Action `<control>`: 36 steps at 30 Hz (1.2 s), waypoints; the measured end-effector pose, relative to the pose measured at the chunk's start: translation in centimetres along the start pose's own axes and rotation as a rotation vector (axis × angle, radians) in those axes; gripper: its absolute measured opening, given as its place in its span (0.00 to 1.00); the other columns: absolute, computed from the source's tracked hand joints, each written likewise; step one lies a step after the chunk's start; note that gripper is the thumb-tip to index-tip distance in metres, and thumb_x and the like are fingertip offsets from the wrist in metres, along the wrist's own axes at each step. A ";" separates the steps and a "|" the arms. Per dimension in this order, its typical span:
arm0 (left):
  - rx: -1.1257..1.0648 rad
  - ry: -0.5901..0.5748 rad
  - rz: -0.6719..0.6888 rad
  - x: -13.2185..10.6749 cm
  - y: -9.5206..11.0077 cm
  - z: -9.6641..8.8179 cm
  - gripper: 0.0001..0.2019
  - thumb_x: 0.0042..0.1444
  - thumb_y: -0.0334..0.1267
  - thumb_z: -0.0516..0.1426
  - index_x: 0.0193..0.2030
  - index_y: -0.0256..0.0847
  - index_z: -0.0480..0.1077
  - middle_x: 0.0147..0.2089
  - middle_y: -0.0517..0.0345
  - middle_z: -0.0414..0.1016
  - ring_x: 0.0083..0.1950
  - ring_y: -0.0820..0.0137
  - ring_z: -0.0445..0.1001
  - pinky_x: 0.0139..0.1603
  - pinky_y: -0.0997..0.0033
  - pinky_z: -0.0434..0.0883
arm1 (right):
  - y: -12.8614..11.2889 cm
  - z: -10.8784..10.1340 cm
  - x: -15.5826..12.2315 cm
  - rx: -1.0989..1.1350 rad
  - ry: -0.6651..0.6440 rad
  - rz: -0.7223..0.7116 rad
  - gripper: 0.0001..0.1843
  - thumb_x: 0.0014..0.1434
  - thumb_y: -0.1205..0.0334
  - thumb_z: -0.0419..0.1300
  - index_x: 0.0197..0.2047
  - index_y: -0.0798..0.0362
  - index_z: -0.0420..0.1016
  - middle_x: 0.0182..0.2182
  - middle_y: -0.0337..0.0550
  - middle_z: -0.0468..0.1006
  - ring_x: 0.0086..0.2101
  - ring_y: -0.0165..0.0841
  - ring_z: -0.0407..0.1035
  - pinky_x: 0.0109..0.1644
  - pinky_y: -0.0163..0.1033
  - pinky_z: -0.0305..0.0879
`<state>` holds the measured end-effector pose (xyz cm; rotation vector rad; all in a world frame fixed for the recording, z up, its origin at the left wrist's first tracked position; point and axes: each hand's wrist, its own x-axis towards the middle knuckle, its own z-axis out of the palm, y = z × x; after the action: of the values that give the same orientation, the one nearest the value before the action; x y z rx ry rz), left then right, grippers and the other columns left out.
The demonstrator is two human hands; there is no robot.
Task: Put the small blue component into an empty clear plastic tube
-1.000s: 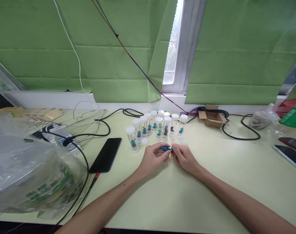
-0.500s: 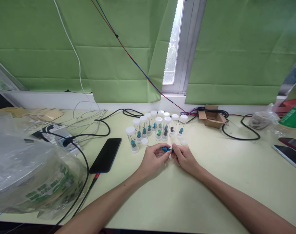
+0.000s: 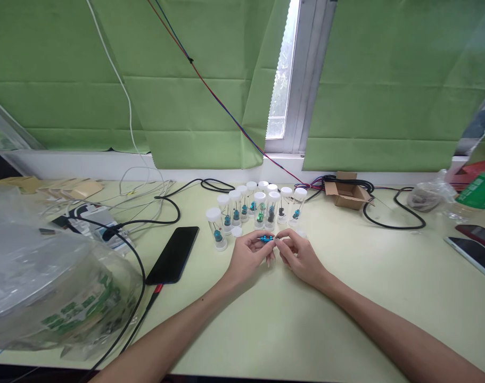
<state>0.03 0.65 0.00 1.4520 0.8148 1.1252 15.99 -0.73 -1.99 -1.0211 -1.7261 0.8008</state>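
Note:
My left hand [image 3: 248, 258] and my right hand [image 3: 300, 257] meet just above the pale green table [image 3: 346, 308], each pinching one end of a small blue metal part [image 3: 266, 239] held between their fingertips. Right behind them stands a cluster of several clear upright tubes with white caps [image 3: 258, 208], each holding a small blue, green or dark part. One more such tube [image 3: 216, 227] stands alone to the left of the cluster. A loose white cap [image 3: 237, 232] lies beside my left fingers.
A black phone [image 3: 174, 260] lies left of my hands, with black and white cables [image 3: 146, 213] running behind it. A large clear plastic bag [image 3: 38, 282] fills the left. A small open cardboard box [image 3: 348, 192] sits at the back right; two more phones [image 3: 476, 242] lie at the far right edge.
Both hands have shifted a little up and away from me, toward the tubes, carrying the blue part with them. My right fingers have opened slightly round its end.

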 end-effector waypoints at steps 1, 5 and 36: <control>0.002 -0.007 0.000 0.0 0.0 0.0 0.12 0.52 0.43 0.60 0.38 0.37 0.72 0.21 0.60 0.70 0.23 0.73 0.68 0.27 0.73 0.67 | 0.0 0.0 0.0 -0.006 0.000 -0.008 0.14 0.64 0.51 0.49 0.40 0.53 0.64 0.17 0.31 0.63 0.17 0.25 0.54 0.22 0.31 0.52; 0.016 -0.040 0.003 -0.1 0.2 0.0 0.11 0.54 0.42 0.59 0.39 0.36 0.71 0.21 0.60 0.70 0.23 0.74 0.68 0.27 0.73 0.67 | 0.0 -0.1 0.0 -0.022 -0.007 -0.021 0.13 0.65 0.53 0.48 0.38 0.54 0.65 0.16 0.30 0.62 0.17 0.25 0.54 0.22 0.32 0.52; 0.143 -0.089 0.048 -0.5 -0.3 0.1 0.11 0.56 0.41 0.58 0.41 0.35 0.71 0.26 0.58 0.71 0.24 0.75 0.68 0.29 0.74 0.68 | 1.1 0.1 0.0 -0.054 0.020 0.018 0.25 0.67 0.53 0.43 0.22 0.53 0.63 0.11 0.32 0.60 0.15 0.26 0.55 0.23 0.33 0.54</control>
<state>-0.04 0.21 -0.41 1.6368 0.8143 1.0474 16.23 -0.21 -2.92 -1.0788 -1.7323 0.7567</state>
